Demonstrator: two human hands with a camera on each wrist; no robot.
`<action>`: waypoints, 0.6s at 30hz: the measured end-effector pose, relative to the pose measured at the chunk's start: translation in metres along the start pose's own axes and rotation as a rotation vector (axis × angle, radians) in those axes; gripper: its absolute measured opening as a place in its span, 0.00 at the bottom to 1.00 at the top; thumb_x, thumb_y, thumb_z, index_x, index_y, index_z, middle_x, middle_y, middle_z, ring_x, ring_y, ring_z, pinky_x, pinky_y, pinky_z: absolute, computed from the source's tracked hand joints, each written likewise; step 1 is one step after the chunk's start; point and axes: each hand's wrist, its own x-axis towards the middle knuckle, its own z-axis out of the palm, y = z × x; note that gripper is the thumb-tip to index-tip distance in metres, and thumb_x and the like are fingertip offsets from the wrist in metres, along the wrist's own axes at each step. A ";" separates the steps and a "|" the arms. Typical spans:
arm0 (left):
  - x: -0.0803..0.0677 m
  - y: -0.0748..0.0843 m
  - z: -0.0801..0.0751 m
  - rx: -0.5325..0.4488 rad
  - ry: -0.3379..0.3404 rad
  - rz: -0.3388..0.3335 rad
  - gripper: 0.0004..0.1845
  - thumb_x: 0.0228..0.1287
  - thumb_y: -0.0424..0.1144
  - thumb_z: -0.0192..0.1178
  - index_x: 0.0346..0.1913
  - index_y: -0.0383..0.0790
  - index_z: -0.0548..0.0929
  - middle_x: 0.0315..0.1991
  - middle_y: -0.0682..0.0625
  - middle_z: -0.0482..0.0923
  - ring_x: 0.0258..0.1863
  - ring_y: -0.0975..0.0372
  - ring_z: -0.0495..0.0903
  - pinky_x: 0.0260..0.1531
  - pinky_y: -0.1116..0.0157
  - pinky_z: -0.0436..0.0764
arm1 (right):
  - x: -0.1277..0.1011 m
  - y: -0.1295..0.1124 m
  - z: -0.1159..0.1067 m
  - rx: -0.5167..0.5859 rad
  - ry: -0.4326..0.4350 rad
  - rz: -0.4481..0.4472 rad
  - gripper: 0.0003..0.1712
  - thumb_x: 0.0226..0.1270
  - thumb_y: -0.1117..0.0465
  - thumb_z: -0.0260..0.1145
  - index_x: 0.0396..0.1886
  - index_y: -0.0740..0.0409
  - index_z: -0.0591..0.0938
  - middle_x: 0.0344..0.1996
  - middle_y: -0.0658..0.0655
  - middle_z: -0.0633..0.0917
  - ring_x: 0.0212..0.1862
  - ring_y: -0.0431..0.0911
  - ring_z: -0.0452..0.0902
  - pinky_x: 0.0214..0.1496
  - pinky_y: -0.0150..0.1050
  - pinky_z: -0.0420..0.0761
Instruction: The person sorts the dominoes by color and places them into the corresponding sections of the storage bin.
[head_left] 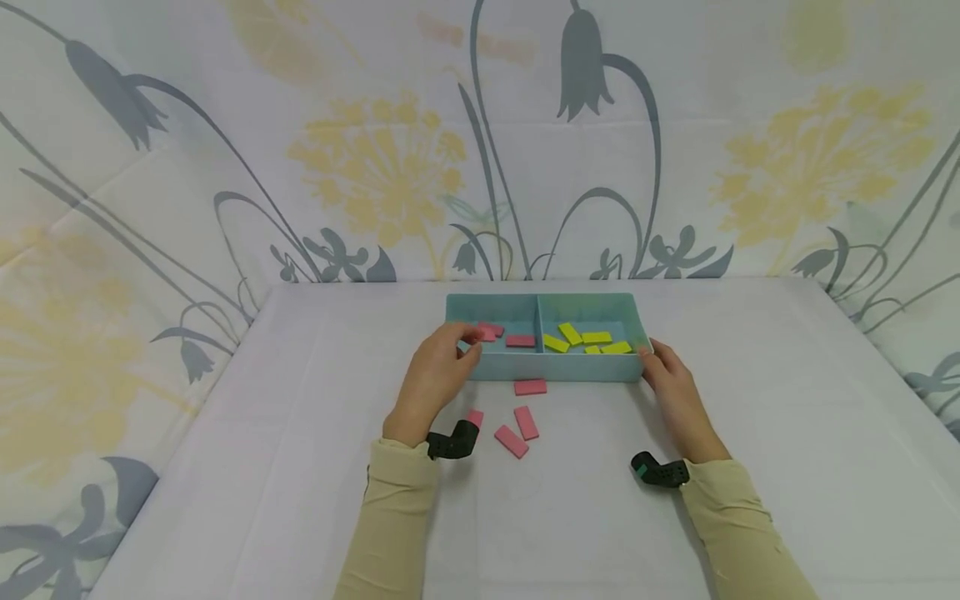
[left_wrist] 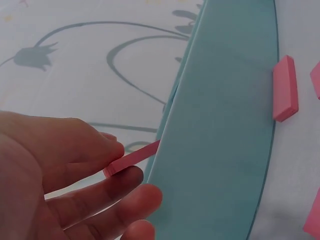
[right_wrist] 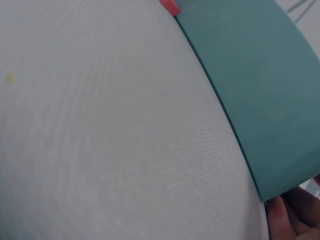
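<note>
My left hand [head_left: 433, 377] is over the left compartment of a teal two-part box [head_left: 558, 367]. In the left wrist view its thumb and finger pinch a pink tile [left_wrist: 134, 158], which partly passes behind the box's rim. A few pink tiles [head_left: 520, 341] lie in that compartment, partly hidden by the hand. Several yellow tiles [head_left: 596, 337] lie in the right compartment. My right hand [head_left: 681, 404] holds the box's right front corner; the right wrist view shows its fingers [right_wrist: 280, 220] against the lower corner, mostly cut off.
Several loose pink tiles [head_left: 512, 442] lie on the white tablecloth [head_left: 555, 517] in front of the box, one partly hidden by the left wrist's camera [head_left: 454, 440]. One pink tile [head_left: 530, 387] lies close to the box's front wall. Behind stands a flower-patterned cloth [head_left: 517, 167].
</note>
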 end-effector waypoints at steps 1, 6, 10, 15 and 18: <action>0.000 0.000 0.000 -0.005 -0.005 -0.001 0.14 0.62 0.40 0.53 0.50 0.44 0.77 0.45 0.53 0.74 0.34 0.62 0.73 0.31 0.66 0.74 | 0.000 0.000 0.000 -0.004 0.001 0.000 0.41 0.65 0.37 0.43 0.69 0.56 0.49 0.67 0.59 0.53 0.65 0.54 0.52 0.64 0.49 0.54; 0.000 -0.001 0.001 -0.056 -0.027 -0.022 0.17 0.62 0.42 0.53 0.54 0.46 0.75 0.48 0.54 0.73 0.34 0.64 0.75 0.32 0.65 0.75 | 0.000 -0.001 0.001 -0.023 0.008 -0.010 0.41 0.65 0.37 0.42 0.69 0.56 0.49 0.67 0.58 0.54 0.65 0.53 0.53 0.64 0.49 0.55; 0.000 -0.003 0.002 -0.120 -0.062 -0.057 0.19 0.63 0.45 0.52 0.56 0.47 0.74 0.49 0.55 0.73 0.30 0.64 0.78 0.29 0.65 0.75 | 0.000 0.000 0.001 -0.021 0.004 0.000 0.41 0.65 0.37 0.42 0.69 0.56 0.49 0.67 0.58 0.54 0.65 0.53 0.53 0.64 0.48 0.54; 0.000 -0.006 0.003 -0.193 -0.092 -0.095 0.20 0.63 0.46 0.51 0.58 0.49 0.72 0.49 0.56 0.72 0.25 0.57 0.79 0.22 0.64 0.74 | 0.000 0.001 0.001 -0.026 0.008 -0.007 0.41 0.65 0.37 0.42 0.69 0.57 0.49 0.66 0.59 0.54 0.65 0.54 0.54 0.64 0.50 0.54; -0.001 -0.006 0.003 -0.231 -0.103 -0.121 0.20 0.63 0.46 0.51 0.58 0.50 0.71 0.49 0.58 0.72 0.24 0.54 0.79 0.18 0.63 0.74 | 0.000 0.001 0.001 -0.026 0.010 -0.013 0.41 0.65 0.37 0.42 0.69 0.57 0.49 0.66 0.59 0.55 0.65 0.54 0.54 0.63 0.50 0.55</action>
